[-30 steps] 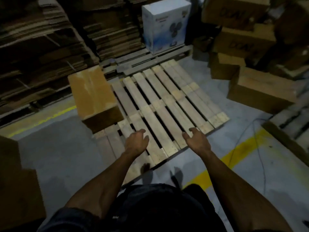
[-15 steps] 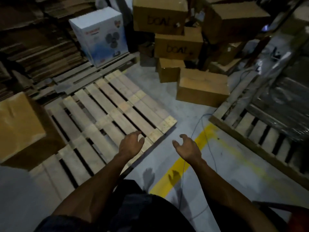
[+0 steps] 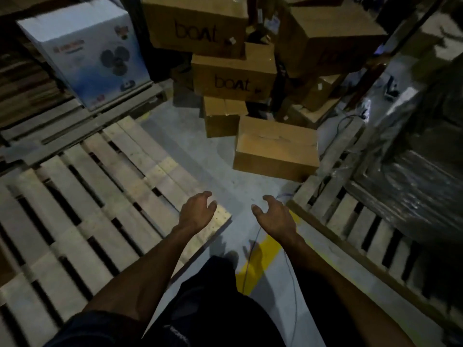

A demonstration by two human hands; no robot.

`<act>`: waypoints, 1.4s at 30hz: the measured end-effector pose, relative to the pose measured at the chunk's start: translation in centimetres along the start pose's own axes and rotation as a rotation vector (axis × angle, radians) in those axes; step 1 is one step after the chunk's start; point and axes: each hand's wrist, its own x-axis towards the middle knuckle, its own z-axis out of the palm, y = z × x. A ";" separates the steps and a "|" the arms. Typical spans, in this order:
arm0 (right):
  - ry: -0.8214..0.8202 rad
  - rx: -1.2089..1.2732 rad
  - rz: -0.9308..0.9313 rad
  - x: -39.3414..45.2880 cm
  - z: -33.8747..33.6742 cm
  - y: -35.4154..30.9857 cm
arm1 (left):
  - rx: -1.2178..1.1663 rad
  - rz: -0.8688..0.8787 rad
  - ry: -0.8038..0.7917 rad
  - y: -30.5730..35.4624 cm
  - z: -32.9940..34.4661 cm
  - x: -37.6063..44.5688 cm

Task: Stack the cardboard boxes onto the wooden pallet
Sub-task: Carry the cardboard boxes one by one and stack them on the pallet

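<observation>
Wooden pallet [image 3: 82,209] lies at left on grey floor [image 3: 200,156]. Plain cardboard box [image 3: 275,149] sits on the floor ahead, before stacked "boAt" boxes [image 3: 233,76]. Left hand [image 3: 198,212] hovers over the pallet corner, right hand [image 3: 275,216] over the floor; both empty, fingers loosely curled, apart.

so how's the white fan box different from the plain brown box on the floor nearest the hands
The white fan box is white and blue with a printed fan picture; the plain brown box is bare cardboard. The fan box stands tall on a dark pallet; the brown box lies low and wide on the concrete floor. Both are closed, and neither hand touches them.
</observation>
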 end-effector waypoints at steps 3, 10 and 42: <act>0.013 -0.005 -0.015 5.5 -4.1 -1.6 | -0.004 -0.013 0.005 3.0 -1.7 5.9; 0.020 0.002 -0.083 19.0 -11.9 -5.3 | -0.022 -0.066 0.077 8.7 -6.0 18.4; 0.033 0.246 -0.142 81.7 -31.7 -39.7 | -0.240 -0.362 0.568 9.8 -42.6 79.0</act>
